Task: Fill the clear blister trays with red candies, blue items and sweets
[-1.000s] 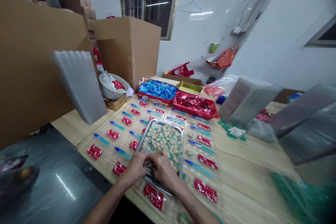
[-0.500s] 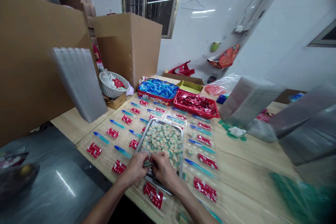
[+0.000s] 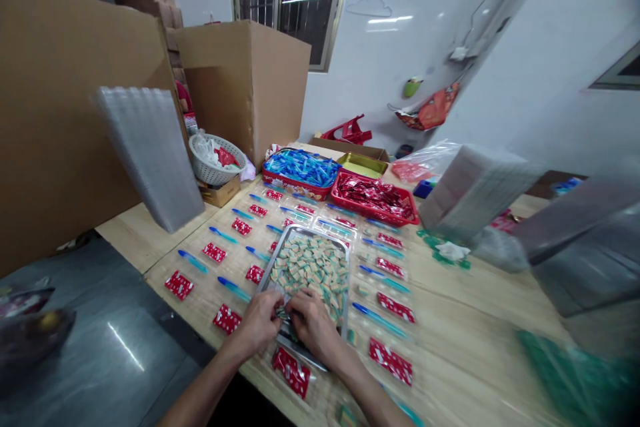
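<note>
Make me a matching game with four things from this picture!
Things:
1. pens
2. metal tray
3. hanger
4. red basket

Clues:
A. on the wall
B. heaped with red packets
C. partly under the left hand and right hand
D. blue, piled together

Pairs: 1-D, 2-C, 3-A, 4-B

No text is legible, red tin [image 3: 295, 187] included.
</note>
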Demonstrator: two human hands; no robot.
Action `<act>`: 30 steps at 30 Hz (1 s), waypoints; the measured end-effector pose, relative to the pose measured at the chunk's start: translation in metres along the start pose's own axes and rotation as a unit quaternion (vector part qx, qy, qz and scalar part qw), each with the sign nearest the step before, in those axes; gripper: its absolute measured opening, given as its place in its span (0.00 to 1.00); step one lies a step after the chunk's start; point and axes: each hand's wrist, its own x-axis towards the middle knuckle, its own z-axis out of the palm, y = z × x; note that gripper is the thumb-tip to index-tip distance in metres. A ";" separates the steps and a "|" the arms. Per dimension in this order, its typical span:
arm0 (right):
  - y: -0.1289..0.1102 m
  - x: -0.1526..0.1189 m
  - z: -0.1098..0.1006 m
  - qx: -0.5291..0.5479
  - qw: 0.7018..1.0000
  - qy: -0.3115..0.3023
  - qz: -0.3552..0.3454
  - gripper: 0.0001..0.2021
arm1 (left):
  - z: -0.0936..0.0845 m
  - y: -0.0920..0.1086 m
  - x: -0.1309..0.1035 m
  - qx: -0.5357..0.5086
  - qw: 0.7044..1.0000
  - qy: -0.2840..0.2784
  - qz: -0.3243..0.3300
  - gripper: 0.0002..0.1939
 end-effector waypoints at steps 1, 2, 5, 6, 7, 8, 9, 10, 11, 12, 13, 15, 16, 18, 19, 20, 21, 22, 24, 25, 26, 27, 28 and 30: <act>-0.001 0.000 -0.001 0.002 1.000 0.002 0.000 0.15 | 0.000 0.000 0.000 -0.002 1.000 0.000 0.000 0.12; -0.002 0.001 -0.002 0.001 1.000 0.005 0.004 0.16 | 0.000 -0.001 0.000 -0.004 1.000 -0.001 0.000 0.13; -0.003 0.001 -0.005 -0.020 1.000 0.003 0.020 0.18 | 0.001 -0.004 0.001 -0.003 1.000 -0.002 0.002 0.14; -0.003 0.001 -0.006 -0.027 0.999 -0.006 0.024 0.19 | 0.001 -0.005 0.001 -0.001 1.000 0.000 0.004 0.14; -0.003 0.001 -0.006 -0.031 0.999 -0.017 0.027 0.20 | 0.002 -0.006 0.002 0.000 1.000 0.002 0.006 0.14; -0.003 0.001 -0.006 -0.032 0.999 -0.027 0.030 0.20 | 0.002 -0.007 0.002 0.000 1.000 0.005 0.008 0.14; -0.002 0.001 -0.005 -0.029 0.998 -0.035 0.035 0.20 | 0.003 -0.007 0.002 -0.001 1.000 0.008 0.010 0.14; -0.002 0.002 -0.004 -0.024 0.998 -0.038 0.041 0.21 | 0.003 -0.008 0.002 -0.004 1.000 0.009 0.012 0.14; -0.002 0.002 -0.002 -0.018 0.998 -0.037 0.047 0.20 | 0.004 -0.008 0.002 -0.006 1.000 0.010 0.014 0.13; -0.002 0.002 0.000 -0.010 0.998 -0.034 0.052 0.20 | 0.004 -0.008 0.001 -0.008 1.000 0.011 0.018 0.13; -0.001 0.002 0.002 -0.002 0.998 -0.030 0.055 0.20 | 0.004 -0.008 0.001 -0.008 1.000 0.011 0.021 0.12; 0.001 0.003 0.006 0.006 0.998 -0.027 0.059 0.19 | 0.004 -0.008 0.001 -0.005 1.000 0.012 0.020 0.12; 0.001 0.003 0.007 0.007 0.998 -0.028 0.060 0.18 | 0.004 -0.008 0.001 -0.002 1.000 0.012 0.018 0.12; 0.002 0.003 0.009 0.009 0.998 -0.027 0.061 0.16 | 0.003 -0.008 0.001 0.001 1.000 0.013 0.015 0.12; 0.003 0.003 0.009 0.009 0.998 -0.024 0.062 0.16 | 0.003 -0.008 0.001 -0.001 1.000 0.013 0.014 0.13; 0.002 0.003 0.009 0.009 0.998 -0.022 0.065 0.16 | 0.003 -0.008 0.001 -0.003 1.000 0.012 0.014 0.13; 0.002 0.003 0.009 0.009 0.997 -0.021 0.068 0.16 | 0.003 -0.008 0.001 -0.005 1.000 0.011 0.015 0.13; 0.001 0.003 0.008 0.010 0.997 -0.021 0.073 0.16 | 0.003 -0.008 0.001 -0.006 1.000 0.010 0.015 0.13; -0.001 0.002 0.007 0.012 0.996 -0.024 0.081 0.16 | 0.002 -0.007 0.001 -0.007 1.000 0.012 0.017 0.13; -0.002 0.002 0.006 0.012 0.996 -0.025 0.083 0.16 | 0.002 -0.007 0.001 -0.007 1.000 0.013 0.018 0.12; -0.002 0.002 0.005 0.010 0.996 -0.023 0.085 0.17 | 0.001 -0.006 0.001 -0.008 1.000 0.013 0.016 0.12; -0.002 0.001 0.004 0.004 0.996 -0.019 0.085 0.18 | 0.001 -0.006 0.001 -0.008 1.000 0.012 0.013 0.12; -0.003 0.001 0.003 -0.003 0.996 -0.016 0.084 0.20 | 0.000 -0.005 0.001 -0.008 1.000 0.010 0.008 0.12; -0.003 0.000 0.002 -0.019 0.997 -0.012 0.080 0.21 | 0.000 -0.005 0.001 -0.007 1.000 0.006 0.002 0.12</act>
